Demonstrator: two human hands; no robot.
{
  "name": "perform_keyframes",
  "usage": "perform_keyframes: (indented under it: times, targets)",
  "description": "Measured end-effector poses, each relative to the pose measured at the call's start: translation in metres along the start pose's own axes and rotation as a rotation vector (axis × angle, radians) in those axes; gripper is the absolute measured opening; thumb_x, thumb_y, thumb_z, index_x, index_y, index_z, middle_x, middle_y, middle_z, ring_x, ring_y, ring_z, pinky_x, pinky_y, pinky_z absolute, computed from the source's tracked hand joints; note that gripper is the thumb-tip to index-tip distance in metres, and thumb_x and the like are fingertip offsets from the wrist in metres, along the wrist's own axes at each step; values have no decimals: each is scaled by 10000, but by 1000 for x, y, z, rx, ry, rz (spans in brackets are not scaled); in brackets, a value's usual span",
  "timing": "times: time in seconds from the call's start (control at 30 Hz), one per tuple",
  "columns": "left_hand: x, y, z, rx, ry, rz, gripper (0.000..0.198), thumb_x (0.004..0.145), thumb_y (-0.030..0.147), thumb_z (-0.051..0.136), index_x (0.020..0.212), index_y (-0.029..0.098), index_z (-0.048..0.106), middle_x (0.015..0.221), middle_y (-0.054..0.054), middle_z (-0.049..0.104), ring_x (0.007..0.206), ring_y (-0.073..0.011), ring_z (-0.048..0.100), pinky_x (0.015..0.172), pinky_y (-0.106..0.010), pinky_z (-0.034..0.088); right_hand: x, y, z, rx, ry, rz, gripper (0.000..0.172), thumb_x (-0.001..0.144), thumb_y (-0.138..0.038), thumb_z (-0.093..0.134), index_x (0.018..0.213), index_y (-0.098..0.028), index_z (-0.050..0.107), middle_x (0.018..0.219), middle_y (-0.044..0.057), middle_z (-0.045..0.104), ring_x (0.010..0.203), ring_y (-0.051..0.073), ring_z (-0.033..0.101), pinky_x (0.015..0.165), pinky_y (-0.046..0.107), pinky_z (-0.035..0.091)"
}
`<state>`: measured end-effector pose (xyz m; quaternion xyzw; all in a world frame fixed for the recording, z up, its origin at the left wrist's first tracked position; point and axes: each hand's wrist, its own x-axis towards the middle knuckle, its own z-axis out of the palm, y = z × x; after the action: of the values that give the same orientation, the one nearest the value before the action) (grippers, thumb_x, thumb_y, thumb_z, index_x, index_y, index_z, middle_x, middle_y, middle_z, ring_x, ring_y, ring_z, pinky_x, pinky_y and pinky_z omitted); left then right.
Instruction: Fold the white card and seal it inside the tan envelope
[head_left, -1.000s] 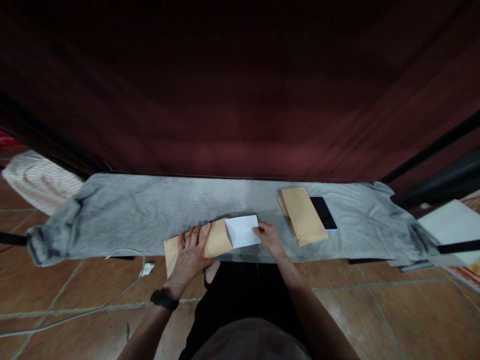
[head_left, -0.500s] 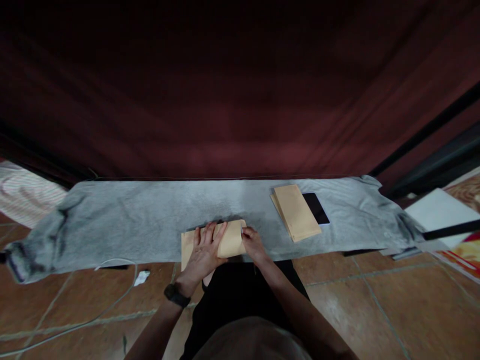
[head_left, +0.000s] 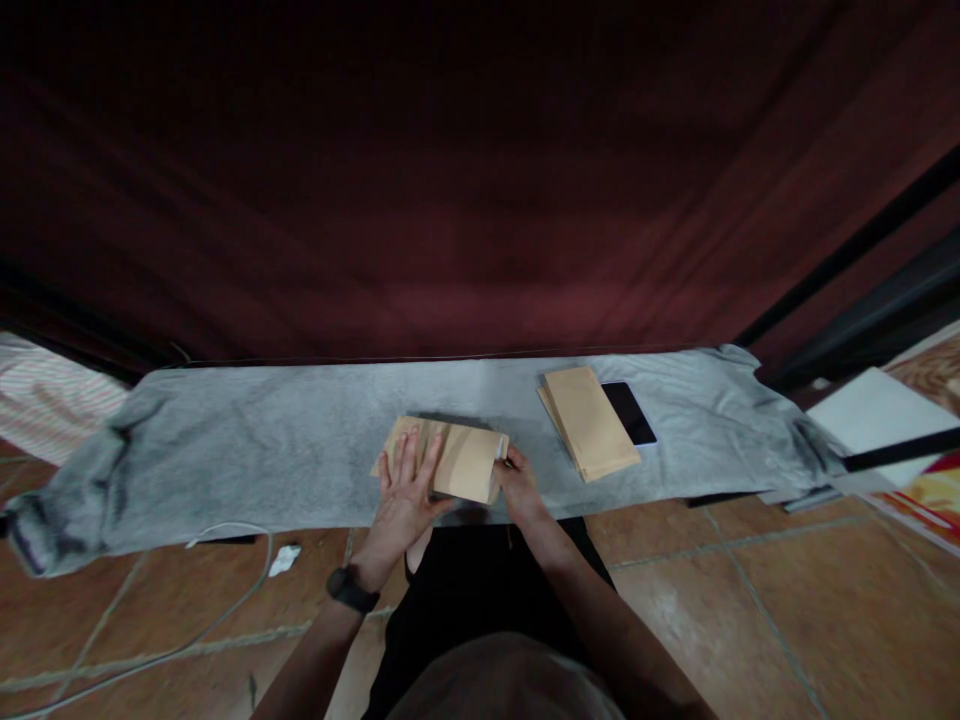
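Observation:
A brown paper envelope (head_left: 469, 462) lies slightly slanted on the grey cloth in front of me. My left hand (head_left: 406, 492) rests flat on its left part, fingers spread. At the envelope's right end my right hand (head_left: 518, 484) is closed, with its fingertips at the gaping edge. Something small and white (head_left: 500, 448) shows at that end; I cannot make out what it is. Further right lies a small stack of similar brown envelopes (head_left: 594, 425), partly over a dark-screened phone or tablet (head_left: 630, 412).
The grey cloth (head_left: 262, 430) covers a long, narrow surface backed by a dark red curtain (head_left: 480, 250). On the tiled floor at left are a white cable (head_left: 247, 595) and a crumpled white scrap (head_left: 284, 559). A white board (head_left: 874, 420) stands at far right.
The envelope has turned, its left end swinging away from me and its right end shifting a little to the right. My left hand's fingers have spread, and my right hand has moved slightly right.

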<state>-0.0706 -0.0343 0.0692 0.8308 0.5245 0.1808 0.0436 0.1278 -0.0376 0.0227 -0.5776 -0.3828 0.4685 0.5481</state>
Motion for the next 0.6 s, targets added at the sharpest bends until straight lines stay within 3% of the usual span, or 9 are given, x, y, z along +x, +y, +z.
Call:
perform_keyframes:
  times: [0.07,0.13,0.2,0.27,0.33,0.43,0.6]
  targets:
    - [-1,3,6,-190,135,-208,934,843,456,718,1599,215,225,1672,-207,143,1536,-395,158,1194,-629,199,1,2,-1,115,72,55,307,748,-292,569,1026,-184,641,935,78,747,819,246,714,729,356,582]
    - [-2,12,15,-509,197,-458,920,884,490,660,1605,189,174,1623,-229,273,1485,-365,322,1141,-564,363,0,4,1,225,132,101,319,726,-288,591,1027,-186,622,980,94,752,841,248,716,739,356,582]
    - [-2,25,25,-926,105,-667,882,903,472,636,1597,187,173,1451,-210,522,1295,-314,570,1012,-486,514,-2,5,7,282,156,118,326,717,-297,606,1026,-194,608,995,93,753,841,239,712,739,345,579]
    - [-1,41,34,-1280,-40,-785,822,865,411,690,1546,183,291,1200,-142,684,1057,-261,697,877,-415,587,-4,7,12,308,161,121,328,714,-325,621,1019,-206,601,999,80,753,833,223,705,734,332,577]
    - [3,54,40,-1446,-74,-832,759,775,312,769,1443,183,432,1043,-85,721,917,-224,716,753,-335,602,-7,9,15,324,164,117,340,711,-362,638,1016,-217,598,1008,64,748,838,210,698,737,322,575]
    - [12,60,42,-1472,-25,-823,668,700,200,783,1318,204,530,946,-35,728,796,-176,699,607,-234,548,-8,14,9,314,155,101,363,712,-405,659,1017,-218,598,977,48,737,821,203,693,713,317,579]
    - [27,41,45,-1354,-132,-715,601,740,172,658,1319,214,505,778,40,695,577,-100,606,521,-189,443,-3,20,-17,220,152,58,393,749,-415,690,1080,-218,609,888,21,700,781,206,675,701,356,598]
